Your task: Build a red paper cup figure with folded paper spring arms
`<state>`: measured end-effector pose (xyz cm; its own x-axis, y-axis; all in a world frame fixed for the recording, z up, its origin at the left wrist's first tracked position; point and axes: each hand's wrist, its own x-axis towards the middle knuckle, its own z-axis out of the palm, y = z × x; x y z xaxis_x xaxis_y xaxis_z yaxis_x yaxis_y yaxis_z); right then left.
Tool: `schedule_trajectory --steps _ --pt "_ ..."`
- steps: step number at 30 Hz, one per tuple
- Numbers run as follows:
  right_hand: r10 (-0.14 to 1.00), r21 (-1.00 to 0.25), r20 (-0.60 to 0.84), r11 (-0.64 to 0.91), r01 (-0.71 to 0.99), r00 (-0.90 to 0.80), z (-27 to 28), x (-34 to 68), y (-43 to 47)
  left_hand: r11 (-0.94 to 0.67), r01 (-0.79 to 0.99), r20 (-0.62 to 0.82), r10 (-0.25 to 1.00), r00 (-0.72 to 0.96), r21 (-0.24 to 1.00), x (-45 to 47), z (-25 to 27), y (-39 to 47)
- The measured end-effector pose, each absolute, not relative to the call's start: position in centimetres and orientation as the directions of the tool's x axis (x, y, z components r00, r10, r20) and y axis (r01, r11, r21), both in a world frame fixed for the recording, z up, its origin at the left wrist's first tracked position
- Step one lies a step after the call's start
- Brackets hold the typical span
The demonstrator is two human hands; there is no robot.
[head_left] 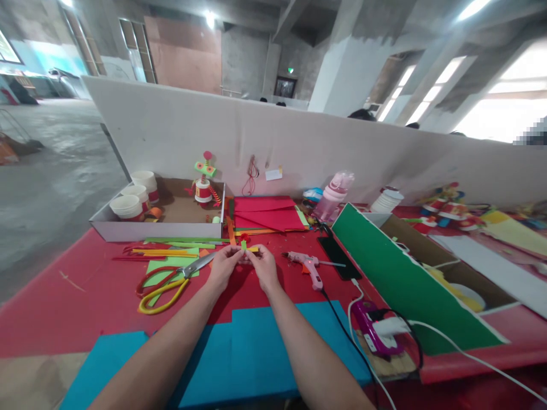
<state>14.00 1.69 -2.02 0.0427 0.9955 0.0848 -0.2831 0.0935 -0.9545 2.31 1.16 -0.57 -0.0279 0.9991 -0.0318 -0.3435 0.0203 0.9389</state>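
Note:
My left hand [226, 265] and my right hand [264, 266] meet over the middle of the red table, fingertips pinched together. Between them are small paper strips [252, 249], one yellow and one light green, which look crossed or joined; the fingers cover part of them. Scissors [164, 287] with red and yellow handles lie left of my left hand, blades toward it. To the right of my right hand rests a pink glue gun [310, 267] with a clear glue stick in its back. Just beyond the fingers is a small red piece [244, 238].
A white box [156, 232] at the back left holds paper cups [127, 206] and a cup figure [203, 191]. Red paper sheets [269, 213] lie behind the hands. A phone [339, 259], a purple power strip [376, 333], cords and a green-sided box [410, 285] stand right.

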Motion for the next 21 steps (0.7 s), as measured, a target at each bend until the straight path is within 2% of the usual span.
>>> schedule_trajectory --steps 3,7,9,21 --pt "0.996 -0.961 0.08 0.087 -0.263 0.035 -1.95 14.09 1.75 0.049 -0.36 -0.067 0.997 -0.039 0.931 2.24 -0.62 1.27" --pt "0.999 -0.877 -0.015 0.0 -0.48 0.028 -1.92 14.41 2.11 0.1 -0.431 -0.133 0.99 -0.047 0.897 2.04 -0.67 1.49" --pt "0.999 -0.845 -0.036 -0.01 -0.535 0.037 -2.05 14.52 2.24 0.106 -0.447 -0.138 0.99 -0.04 0.888 1.96 -0.73 1.55" --pt "1.0 -0.889 -0.017 -0.026 -0.458 -0.025 -1.85 14.1 1.79 0.074 -0.386 -0.089 0.996 -0.019 0.919 2.1 -0.89 1.5"
